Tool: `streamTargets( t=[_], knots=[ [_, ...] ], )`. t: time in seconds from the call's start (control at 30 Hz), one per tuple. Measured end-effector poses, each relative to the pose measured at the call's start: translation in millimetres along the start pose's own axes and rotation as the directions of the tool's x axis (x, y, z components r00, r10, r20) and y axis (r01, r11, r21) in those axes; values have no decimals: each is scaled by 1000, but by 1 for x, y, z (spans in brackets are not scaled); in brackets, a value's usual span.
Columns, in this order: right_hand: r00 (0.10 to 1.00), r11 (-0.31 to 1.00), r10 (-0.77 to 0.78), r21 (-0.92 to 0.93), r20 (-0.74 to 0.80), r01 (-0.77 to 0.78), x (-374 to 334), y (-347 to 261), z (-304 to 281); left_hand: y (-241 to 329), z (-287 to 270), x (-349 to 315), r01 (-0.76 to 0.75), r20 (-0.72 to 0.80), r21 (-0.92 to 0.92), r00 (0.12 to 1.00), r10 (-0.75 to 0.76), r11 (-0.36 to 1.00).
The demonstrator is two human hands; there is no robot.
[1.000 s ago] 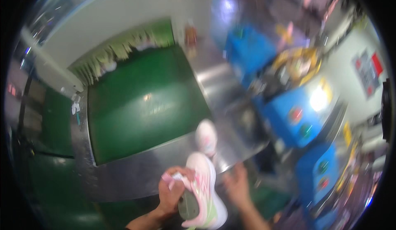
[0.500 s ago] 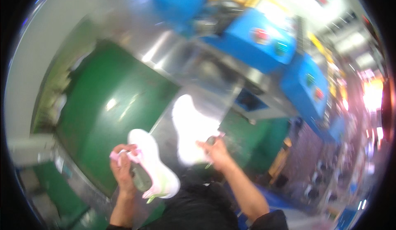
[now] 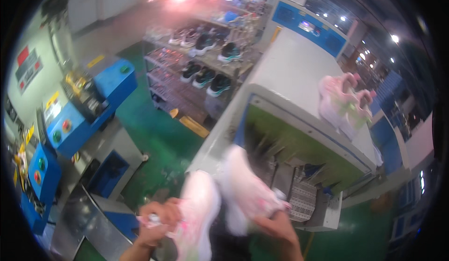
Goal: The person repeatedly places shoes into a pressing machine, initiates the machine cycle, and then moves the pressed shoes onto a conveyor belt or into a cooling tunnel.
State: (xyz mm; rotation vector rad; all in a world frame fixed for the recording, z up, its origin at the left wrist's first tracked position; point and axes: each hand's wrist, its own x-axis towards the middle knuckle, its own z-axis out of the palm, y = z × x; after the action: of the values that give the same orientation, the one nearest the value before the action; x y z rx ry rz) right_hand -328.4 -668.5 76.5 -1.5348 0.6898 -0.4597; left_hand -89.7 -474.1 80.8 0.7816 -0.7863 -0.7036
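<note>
I hold a pink-and-white sneaker in each hand, both with toes pointing away from me. My left hand [image 3: 156, 221] is closed on the upper, near the opening, of the left sneaker [image 3: 200, 207]. My right hand [image 3: 279, 230] grips the right sneaker [image 3: 244, 184] near its opening, and the thumb lies along its side. The two sneakers are close together in mid-air, in front of the near end of a white machine [image 3: 294, 69]. Blur softens both shoes, and the fingertips inside them are hidden.
On the machine's top sits another pair of pink sneakers [image 3: 343, 104]. Its mouth has a fringed green curtain [image 3: 299, 144] above a slatted conveyor [image 3: 301, 198]. A shelf rack [image 3: 187, 50] with several dark shoes stands beyond. Blue machines with buttons [image 3: 70, 123] line the left.
My view has swung to the right, from the blue machines to the white conveyor machine. Both sneakers have stayed in my hands and are now closer together.
</note>
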Motion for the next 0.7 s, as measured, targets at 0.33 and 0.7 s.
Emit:
streamTargets(
  t=[0.33, 0.7],
  knots=[
    [520, 851, -194, -406, -832, -332, -10, 76, -62, -147, 44, 143, 163, 551, 548, 667, -501, 820],
    [359, 494, -858, -402, -367, 771, 11, -94, -17, 41, 70, 122, -516, 448, 540, 845, 293, 665]
  ],
)
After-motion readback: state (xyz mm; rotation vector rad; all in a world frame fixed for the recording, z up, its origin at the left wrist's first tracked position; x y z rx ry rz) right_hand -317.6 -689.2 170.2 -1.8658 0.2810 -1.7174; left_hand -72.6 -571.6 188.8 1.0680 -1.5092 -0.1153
